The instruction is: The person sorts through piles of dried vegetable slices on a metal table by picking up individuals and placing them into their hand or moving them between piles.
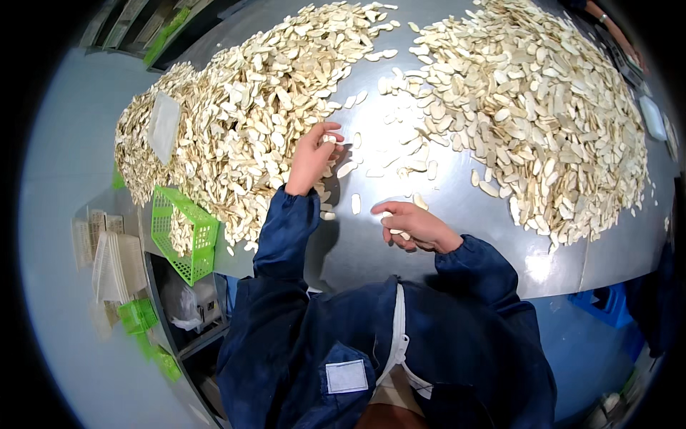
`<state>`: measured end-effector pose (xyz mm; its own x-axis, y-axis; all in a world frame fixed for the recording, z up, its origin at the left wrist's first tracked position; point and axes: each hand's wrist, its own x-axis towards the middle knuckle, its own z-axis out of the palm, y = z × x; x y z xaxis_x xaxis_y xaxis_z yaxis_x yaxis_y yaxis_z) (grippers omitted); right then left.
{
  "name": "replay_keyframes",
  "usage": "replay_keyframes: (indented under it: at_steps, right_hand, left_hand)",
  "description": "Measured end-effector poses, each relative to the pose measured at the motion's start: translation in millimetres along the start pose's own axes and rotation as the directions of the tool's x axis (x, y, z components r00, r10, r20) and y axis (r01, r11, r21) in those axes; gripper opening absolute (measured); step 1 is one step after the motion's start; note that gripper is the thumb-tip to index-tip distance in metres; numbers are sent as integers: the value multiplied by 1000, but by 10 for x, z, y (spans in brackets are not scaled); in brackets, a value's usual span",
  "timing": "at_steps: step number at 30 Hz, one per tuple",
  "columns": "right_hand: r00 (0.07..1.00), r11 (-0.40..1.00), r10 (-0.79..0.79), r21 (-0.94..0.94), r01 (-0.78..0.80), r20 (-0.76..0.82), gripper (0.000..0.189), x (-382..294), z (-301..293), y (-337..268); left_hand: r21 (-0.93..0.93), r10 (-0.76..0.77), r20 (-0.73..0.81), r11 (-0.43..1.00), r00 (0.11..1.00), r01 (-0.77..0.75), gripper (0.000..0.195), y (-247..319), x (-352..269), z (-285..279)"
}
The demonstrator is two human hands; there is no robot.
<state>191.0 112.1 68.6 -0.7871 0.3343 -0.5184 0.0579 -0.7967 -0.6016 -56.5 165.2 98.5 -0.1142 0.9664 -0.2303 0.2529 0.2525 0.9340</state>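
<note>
My left hand point(314, 155) is at the inner edge of the left heap of dried, pale sliced pieces point(257, 107), with a slice between its thumb and fingers. My right hand point(412, 225) hovers over the bare metal nearer my body, its curled fingers holding a few slices point(399, 233). Between the two heaps, loose slices point(356, 204) lie scattered on the shiny metal table point(364, 257). Another large heap of slices point(536, 107) covers the right part of the table. What the slices are, I cannot tell exactly.
A green plastic basket point(203, 252) with some slices stands tilted at the left table edge. A translucent plastic tray point(164, 127) rests on the left heap. Stacked white baskets point(120, 268) are at the far left, a blue stool point(605, 308) below right. Another person's forearm point(616, 32) shows at upper right.
</note>
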Motion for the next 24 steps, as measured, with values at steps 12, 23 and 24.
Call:
replay_keyframes:
  at_steps: [12, 23, 24]
  right_hand:
    - [967, 990, -111, 109, 88, 229, 36, -190, -392, -124]
    - [949, 974, 114, -221, -48, 294, 32, -1, -111, 90]
    - [946, 974, 108, -223, -39, 307, 32, 19, -112, 94]
  left_hand:
    - [527, 67, 4, 848, 998, -59, 40, -569, -1029, 267]
    - [774, 385, -152, 619, 910, -133, 31, -248, -215, 492]
    - [805, 290, -153, 591, 945, -51, 27, -250, -116, 466]
